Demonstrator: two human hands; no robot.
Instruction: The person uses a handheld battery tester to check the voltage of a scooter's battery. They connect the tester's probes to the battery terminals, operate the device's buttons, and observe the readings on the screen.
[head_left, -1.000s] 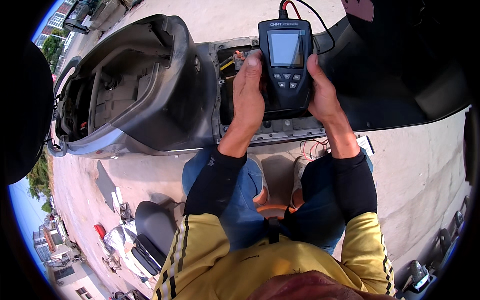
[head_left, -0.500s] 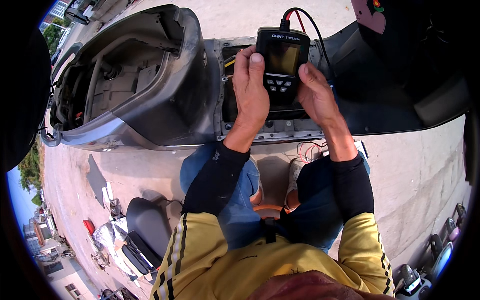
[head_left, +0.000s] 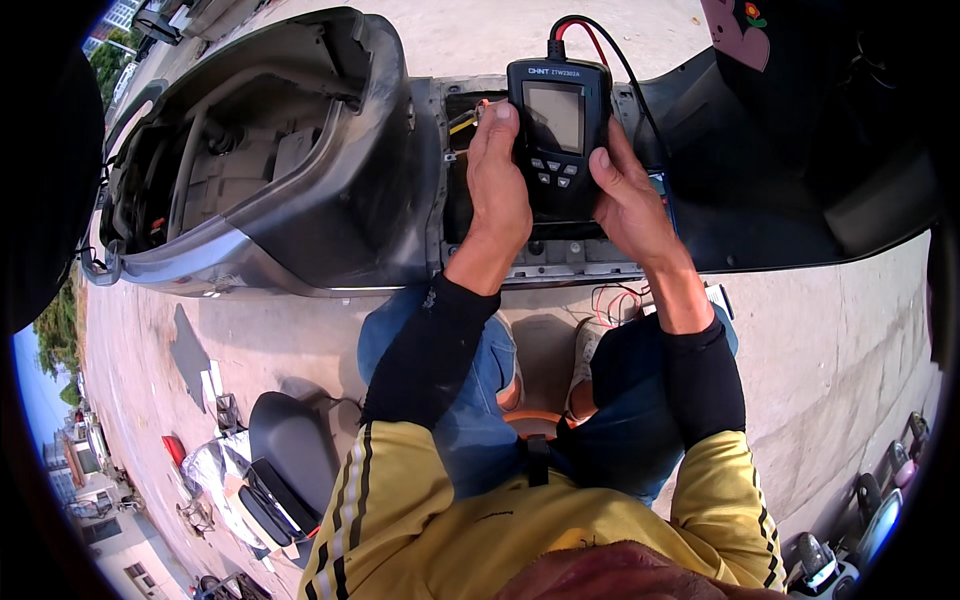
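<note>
Leftmost, upper left of frame: open scooter storage tub (head_left: 250,170), dark and hollow, seat raised. Lower left: second scooter (head_left: 270,470) parked on pavement. Centre top: left hand (head_left: 498,190), grip clenched on left edge of black handheld meter (head_left: 558,130), thumb lying along its side. Meter upright over open battery bay (head_left: 470,180), grey screen facing up. Right hand (head_left: 625,195) grasping meter's right edge, thumb near buttons. Red and black leads (head_left: 590,35) plugged into meter's top, curving right.

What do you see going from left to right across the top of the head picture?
Open scooter storage tub → left hand → black handheld tester → right hand → raised black seat.
</note>
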